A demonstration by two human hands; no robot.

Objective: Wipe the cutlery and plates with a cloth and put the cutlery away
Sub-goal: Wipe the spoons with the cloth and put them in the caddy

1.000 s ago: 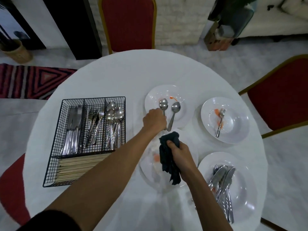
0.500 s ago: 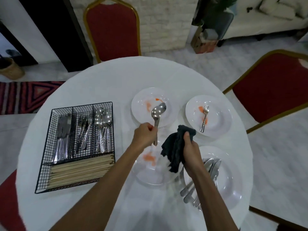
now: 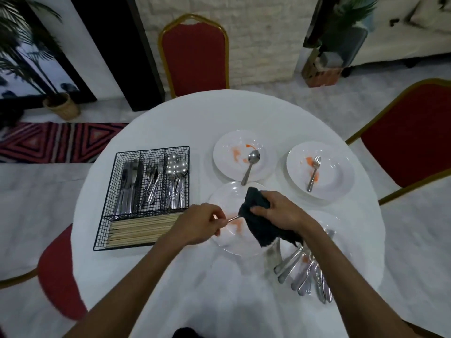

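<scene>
Right of the black wire cutlery basket and nearest the person, a heap of steel cutlery lies on a white plate, apparently unwiped. Just beyond it is a white plate smeared with orange sauce, close to the basket's right wall. Over this plate the left hand pinches the thin handle of a steel spoon between thumb and curled fingers. The right hand has its fingers closed round a dark rumpled cloth, which is folded over the spoon's hidden bowl. A second ago the left hand was out at the farther white plate, beyond the basket's right corner, where two spoons lay. It has lifted one and carried it back into the cloth, so a single spoon remains there. Wiping of the held spoon looks to be just starting; once clean it belongs with the spoons in the basket's right compartment. Farthest right of the basket, a small fork lies on a fourth stained plate.
</scene>
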